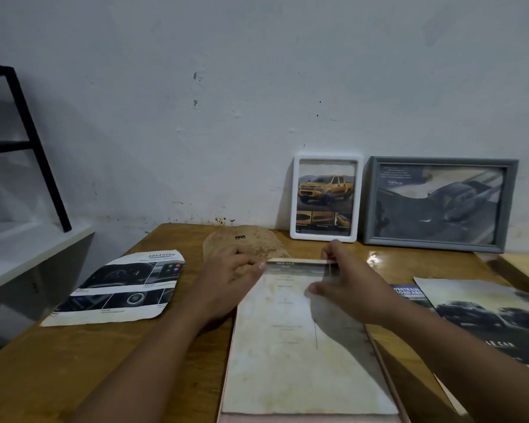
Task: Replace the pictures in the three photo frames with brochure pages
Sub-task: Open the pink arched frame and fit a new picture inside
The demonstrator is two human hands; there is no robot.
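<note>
Left hand [231, 277] and right hand [347, 285] both pinch the far edge of the pink frame [379, 346]; two filled frames stand at 1 o'clock on the tabletop [58, 361].

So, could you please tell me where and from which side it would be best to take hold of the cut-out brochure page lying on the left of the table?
The brochure page lies flat and alone on the table, so it probably needs a pinch at an edge. Its near-left corner sits at the table's edge, so the left hand could come from that side and slide fingers under there.
</note>
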